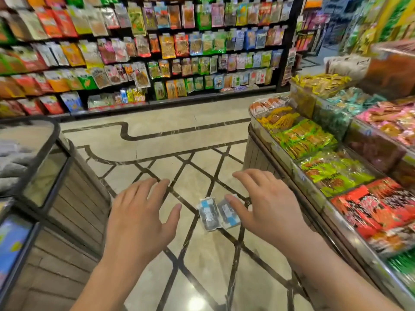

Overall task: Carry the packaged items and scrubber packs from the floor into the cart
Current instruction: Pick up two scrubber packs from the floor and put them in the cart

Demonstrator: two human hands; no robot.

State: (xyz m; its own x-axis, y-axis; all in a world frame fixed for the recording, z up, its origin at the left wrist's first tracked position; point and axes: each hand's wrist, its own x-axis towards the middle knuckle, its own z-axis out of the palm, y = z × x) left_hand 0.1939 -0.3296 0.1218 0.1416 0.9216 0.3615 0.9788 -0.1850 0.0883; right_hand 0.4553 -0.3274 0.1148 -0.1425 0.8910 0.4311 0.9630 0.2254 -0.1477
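On the floor (157, 135), two packs (217, 213), labels blurred, right one partly behind spread, empty fingers (233, 204).

Two scrubber packs (218, 213) lie side by side, touching, on the floor (157, 135) of an aisle. The left hand (140, 217) hovers left of them, the right hand (266, 208) over their right edge. A display counter (74, 187) stands left, snack bins (336, 158) right, a wall of hanging packets (157, 46) behind

Snack shop: wall racks (157, 46) w/ hanging packets, bulk bins (325, 153) of wrapped snacks.
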